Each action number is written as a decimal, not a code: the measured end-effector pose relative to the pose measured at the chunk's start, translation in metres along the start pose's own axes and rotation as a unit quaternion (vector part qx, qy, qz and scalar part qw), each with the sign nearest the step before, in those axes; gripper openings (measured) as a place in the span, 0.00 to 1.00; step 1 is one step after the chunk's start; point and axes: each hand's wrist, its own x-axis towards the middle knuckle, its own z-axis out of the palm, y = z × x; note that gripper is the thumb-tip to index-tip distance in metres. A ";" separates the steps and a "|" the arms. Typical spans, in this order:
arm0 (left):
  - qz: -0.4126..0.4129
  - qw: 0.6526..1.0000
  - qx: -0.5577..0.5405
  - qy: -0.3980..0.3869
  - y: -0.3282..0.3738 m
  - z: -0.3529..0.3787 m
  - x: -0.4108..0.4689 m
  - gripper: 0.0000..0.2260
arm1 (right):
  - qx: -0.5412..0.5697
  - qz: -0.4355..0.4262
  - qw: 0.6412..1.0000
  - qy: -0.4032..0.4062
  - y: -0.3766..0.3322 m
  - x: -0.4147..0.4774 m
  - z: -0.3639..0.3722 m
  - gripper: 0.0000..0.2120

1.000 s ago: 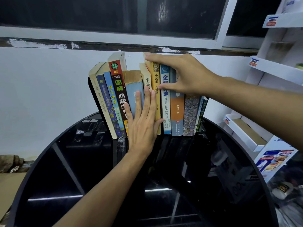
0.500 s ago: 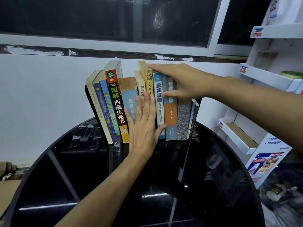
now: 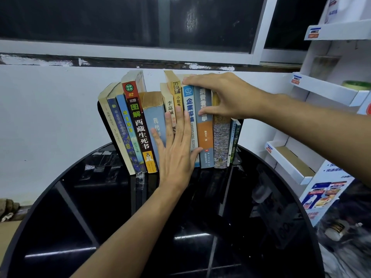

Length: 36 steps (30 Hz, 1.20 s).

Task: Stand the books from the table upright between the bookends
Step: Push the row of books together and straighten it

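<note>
Now the right hand point(image 3: 226, 95), having slid right along the tops, is pinching the blue and grey spines, while the flat left hand point(image 3: 176, 151) is still pressing the books point(image 3: 138, 125) upright at the far edge of the table point(image 3: 60, 227) between the bookends point(image 3: 99, 109); only squaring seems left. Showing are roughly twelve books, two bookends.

A white wall point(image 3: 50, 117) runs behind the round black table point(image 3: 200, 257), its glossy top catching light strips. A dark, white-framed window point(image 3: 100, 17) sits above; white shelves point(image 3: 331, 91) stand past the table's right edge.
</note>
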 end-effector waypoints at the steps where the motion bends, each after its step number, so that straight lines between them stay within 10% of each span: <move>1: -0.001 1.000 -0.003 0.003 0.000 0.001 0.000 0.48 | 0.000 0.002 1.000 0.002 0.000 0.000 0.001 0.36; 31: 0.019 0.999 -0.005 -0.025 0.027 0.006 0.008 0.50 | -0.041 0.121 0.984 -0.124 0.029 -0.014 -0.020 0.51; 36: 0.017 0.999 0.002 -0.031 0.029 0.009 0.008 0.50 | -0.012 0.135 0.981 -0.137 0.026 -0.016 -0.020 0.39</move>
